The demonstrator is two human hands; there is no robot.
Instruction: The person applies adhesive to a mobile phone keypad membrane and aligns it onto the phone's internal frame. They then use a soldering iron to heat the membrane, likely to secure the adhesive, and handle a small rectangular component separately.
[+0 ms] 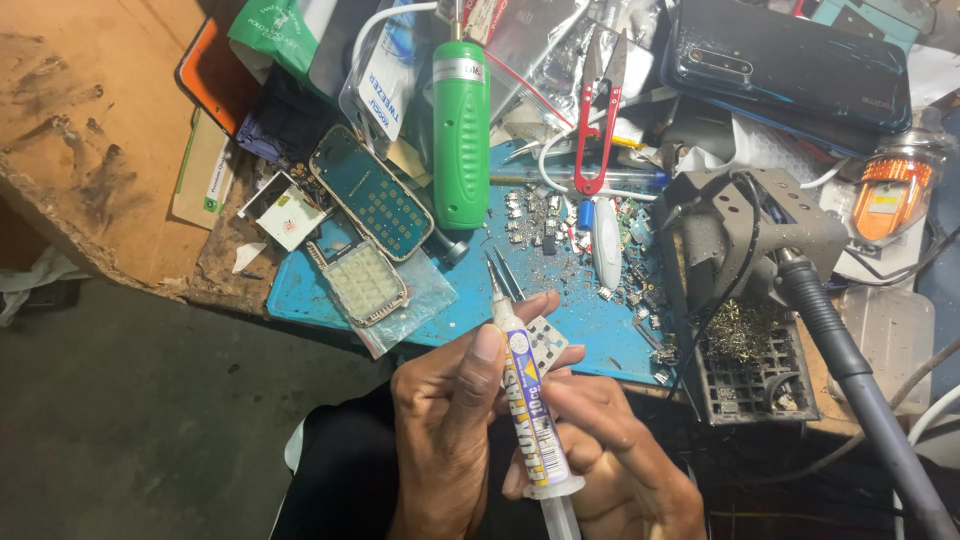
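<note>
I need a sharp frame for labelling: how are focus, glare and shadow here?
Head view: the syringe between left hand and right hand is sharp; glare streaks the dark phone and green torch; the floor at lower left lies in deep shadow; edges bend slightly.

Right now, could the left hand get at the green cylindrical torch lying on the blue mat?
Probably not right away: the left hand is wrapped around the white labelled syringe. The path to the green cylindrical torch across the blue mat looks open otherwise.
</note>
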